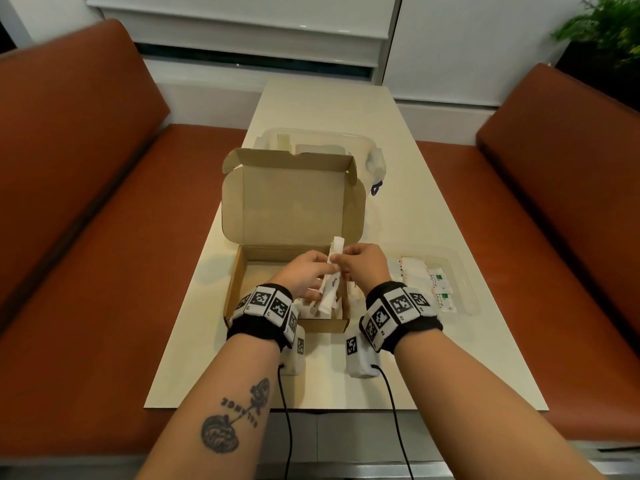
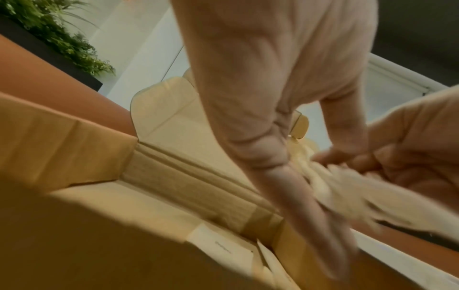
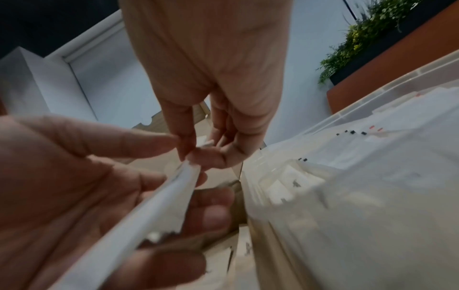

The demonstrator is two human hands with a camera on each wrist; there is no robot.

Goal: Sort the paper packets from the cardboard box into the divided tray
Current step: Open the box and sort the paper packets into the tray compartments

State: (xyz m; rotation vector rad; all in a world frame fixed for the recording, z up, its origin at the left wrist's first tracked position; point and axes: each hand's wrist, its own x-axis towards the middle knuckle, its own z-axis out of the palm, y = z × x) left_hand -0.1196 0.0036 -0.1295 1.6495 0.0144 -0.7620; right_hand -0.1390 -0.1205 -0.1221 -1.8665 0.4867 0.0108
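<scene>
An open cardboard box sits mid-table, with a few packets lying on its floor. Above it my left hand grips a small bundle of white paper stick packets, one printed "Sugar". My right hand pinches the upper part of one packet that sticks up out of the bundle. The right wrist view shows this pinch against the bundle held in my left palm. The clear divided tray lies right of the box, with white and green-marked packets in its compartments.
A second clear plastic container stands behind the raised box lid. Orange bench seats flank the pale table on both sides. A green plant stands at the far right.
</scene>
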